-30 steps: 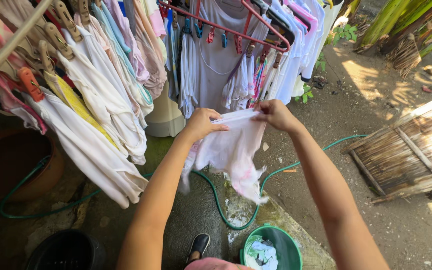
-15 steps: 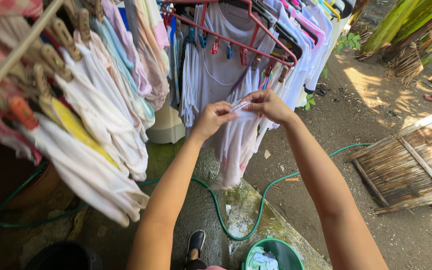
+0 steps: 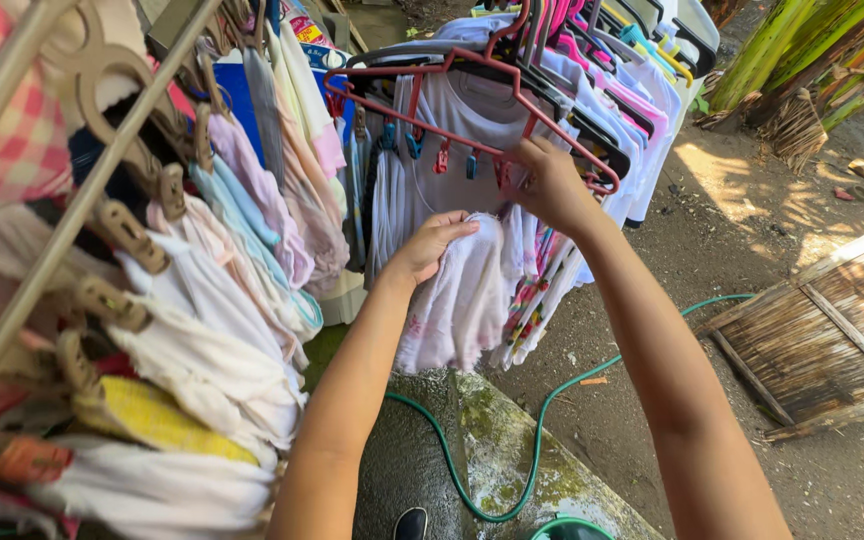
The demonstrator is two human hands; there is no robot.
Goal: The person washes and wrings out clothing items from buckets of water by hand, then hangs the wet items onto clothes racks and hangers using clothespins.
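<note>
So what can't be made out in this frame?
- Right hand: fingertips hidden behind the red hanger; whether they pinch a clip cannot be told.
- White cloth: bunched under the left hand, so its kind is unclear.
- Green bucket: cut off by the bottom edge, contents out of sight.
- Shoe: only its tip shows at the bottom edge.

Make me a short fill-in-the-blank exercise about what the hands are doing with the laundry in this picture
1. The left hand holds a small ____ cloth.
2. The right hand reaches up to the clips on a ____ hanger.
3. On the ground below the arms curves a green ____.
4. To the right lies a slatted panel made of ____.

Missing words: white; red; hose; wood
</note>
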